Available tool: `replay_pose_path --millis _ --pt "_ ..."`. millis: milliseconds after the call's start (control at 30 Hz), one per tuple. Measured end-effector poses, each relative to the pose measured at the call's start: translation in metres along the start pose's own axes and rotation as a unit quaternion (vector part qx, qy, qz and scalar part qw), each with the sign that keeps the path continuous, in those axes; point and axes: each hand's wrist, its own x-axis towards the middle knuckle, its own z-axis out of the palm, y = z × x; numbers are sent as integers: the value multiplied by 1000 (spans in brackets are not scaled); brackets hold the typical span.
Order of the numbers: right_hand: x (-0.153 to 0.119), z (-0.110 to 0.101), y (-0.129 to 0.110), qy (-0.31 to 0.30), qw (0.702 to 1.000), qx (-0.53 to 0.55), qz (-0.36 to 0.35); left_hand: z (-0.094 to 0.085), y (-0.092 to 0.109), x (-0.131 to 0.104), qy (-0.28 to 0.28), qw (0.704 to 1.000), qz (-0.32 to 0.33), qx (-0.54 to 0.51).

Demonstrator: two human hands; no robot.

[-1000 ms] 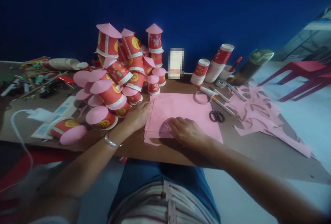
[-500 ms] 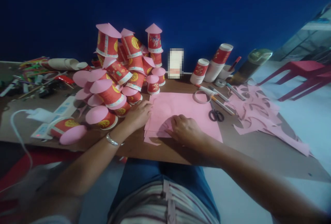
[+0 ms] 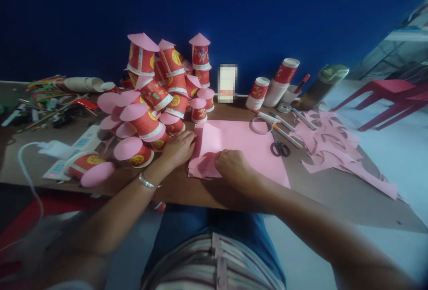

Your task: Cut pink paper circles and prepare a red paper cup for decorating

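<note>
Pink paper sheets (image 3: pixel 254 156) lie on the table in front of me. My right hand (image 3: pixel 236 166) is closed on the near part of the top paper, whose lower left portion bends up off the sheet below. At the left edge of the stack, my left hand (image 3: pixel 180 148) is closed with its fingertips against the paper; its grip is partly hidden. Black-handled scissors (image 3: pixel 280 148) and a roll of tape (image 3: pixel 261 125) rest on the right side of the paper.
Red paper cups with pink cone tops (image 3: pixel 142 122) are piled on the left, near a power strip (image 3: pixel 72 151). Several markers (image 3: pixel 287 136) and pink paper scraps (image 3: pixel 334 142) lie on the right. Behind them stand red-and-white cups (image 3: pixel 259 93) and a bottle (image 3: pixel 323 87).
The near left part of the top paper has risen and curled away from the table, in my right hand. My right hand has shifted slightly left; my left hand stays at the paper's left edge.
</note>
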Motion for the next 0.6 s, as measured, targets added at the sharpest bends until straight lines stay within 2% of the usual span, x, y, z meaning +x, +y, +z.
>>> replay_pose_path --millis 167,267,300,367,433,500,533,600 --pt "-10 -2 6 -19 999 -31 38 -5 3 0 20 997 -14 -75" --pt "-15 3 7 -8 998 -26 51 -13 7 2 45 983 -46 -174" --pt "-17 5 6 -3 998 -23 54 -16 8 4 36 973 -66 -219" --pt "-21 9 2 9 998 -19 52 -20 9 8 -25 940 -123 -317" --pt "-25 9 -2 15 999 -12 44 -21 11 15 -98 891 -175 -408" --pt "-29 8 0 22 999 3 37 -19 13 22 -139 849 -191 -473" --pt "-30 7 4 27 999 10 40 -18 13 27 -145 839 -186 -490" --pt "-29 7 22 25 999 21 43 -15 15 34 -120 857 -161 -475"
